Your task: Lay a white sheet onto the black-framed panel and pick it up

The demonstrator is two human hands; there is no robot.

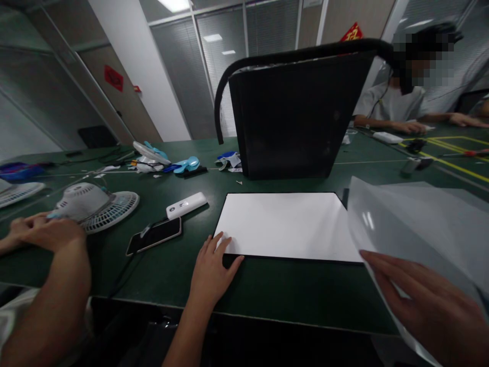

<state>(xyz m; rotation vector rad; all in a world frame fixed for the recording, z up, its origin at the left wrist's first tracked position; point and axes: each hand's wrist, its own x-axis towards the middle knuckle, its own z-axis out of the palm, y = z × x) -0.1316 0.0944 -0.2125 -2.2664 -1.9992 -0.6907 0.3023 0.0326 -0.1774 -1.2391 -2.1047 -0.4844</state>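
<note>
One white panel point(282, 224) lies at two o'clock from the left hand point(209, 274), spread fingers point(222, 246) touching its corner; the right hand point(431, 300) (panel's four o'clock) has fingers clamped on a translucent sheet point(412, 219).

My one feed comes from the wearer's head, looking forward and down across the worktop point(305, 298) from above its near edge, which crosses the frame at six o'clock. The lens sits close: the right grip point(428, 295) looms largest at four o'clock, the left grip point(212, 270) smaller, nearly at seven. I get the white panel point(288, 227) at five, a little below centre, seen at a slant from its near side. The pitch is shallow enough to take in the far glass partition point(219, 66) towards twelve and a ceiling light point(173, 5) at eleven. The view is wide, with the pale pillar point(137, 61) leaning strongly between ten and eleven.
</note>
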